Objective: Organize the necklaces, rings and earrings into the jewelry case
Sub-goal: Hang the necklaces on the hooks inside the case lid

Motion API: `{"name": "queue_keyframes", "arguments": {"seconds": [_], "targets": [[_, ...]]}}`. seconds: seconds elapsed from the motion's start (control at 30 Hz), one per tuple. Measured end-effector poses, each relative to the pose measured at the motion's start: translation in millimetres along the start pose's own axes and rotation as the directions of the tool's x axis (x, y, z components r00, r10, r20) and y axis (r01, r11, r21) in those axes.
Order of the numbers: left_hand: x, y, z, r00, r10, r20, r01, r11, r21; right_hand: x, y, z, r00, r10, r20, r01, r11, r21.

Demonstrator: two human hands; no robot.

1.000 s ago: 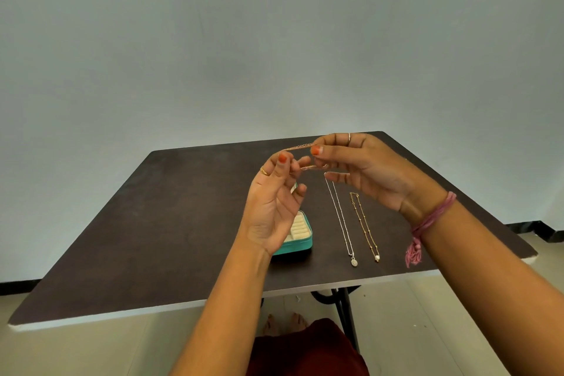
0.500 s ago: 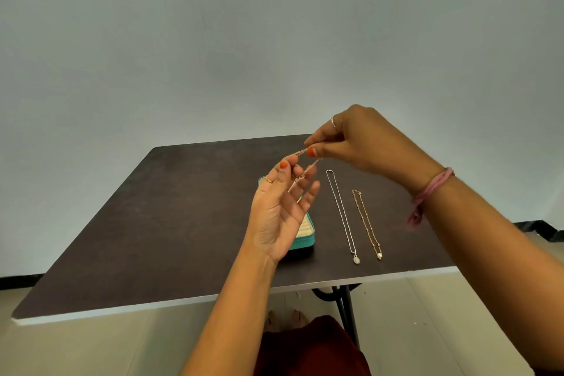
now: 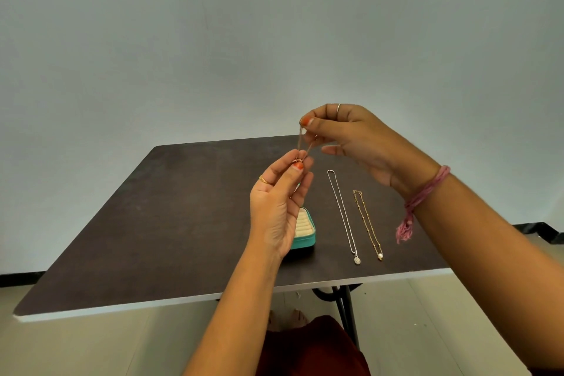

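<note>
Held taut above the dark table (image 3: 189, 223), a thin rose-gold chain (image 3: 300, 143) running near-upright, top end pinched by the raised right hand (image 3: 351, 143), lower end pinched at the fingertips of the palm-up left hand (image 3: 279, 207). Below, partly hidden behind the left hand, a teal jewelry case (image 3: 305, 232); just right, lying lengthwise side by side, a silver necklace (image 3: 343, 217) and a gold beaded necklace (image 3: 367, 224), pendants toward the near edge.

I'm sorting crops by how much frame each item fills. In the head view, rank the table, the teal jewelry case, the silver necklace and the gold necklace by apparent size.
1. table
2. silver necklace, longer than the gold one
3. gold necklace
The teal jewelry case is unranked: the left hand hides much of it.
</note>
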State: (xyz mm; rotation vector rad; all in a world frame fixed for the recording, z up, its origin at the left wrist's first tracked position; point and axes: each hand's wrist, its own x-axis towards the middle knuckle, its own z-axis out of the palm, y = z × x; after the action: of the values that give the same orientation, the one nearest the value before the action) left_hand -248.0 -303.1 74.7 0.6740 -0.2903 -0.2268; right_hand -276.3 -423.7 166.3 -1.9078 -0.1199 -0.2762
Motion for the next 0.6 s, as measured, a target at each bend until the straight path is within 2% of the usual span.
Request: {"name": "queue_keyframes", "arguments": {"seconds": [0.3, 0.6], "targets": [[-2.6, -3.3, -1.4, 1.0, -0.027, -0.012, 0.027, 0.999, 0.041, 3.4, -0.9, 0.0, 0.999, -0.044, -0.024, 0.044, 0.999, 0.005], [-3.9, -2.9, -1.6, 0.999, -0.026, -0.031, 0.028, 0.997, 0.074, 9.6, 5.1, -4.5, 0.996, -0.089, -0.026, 0.085, 0.99, -0.112]]}}
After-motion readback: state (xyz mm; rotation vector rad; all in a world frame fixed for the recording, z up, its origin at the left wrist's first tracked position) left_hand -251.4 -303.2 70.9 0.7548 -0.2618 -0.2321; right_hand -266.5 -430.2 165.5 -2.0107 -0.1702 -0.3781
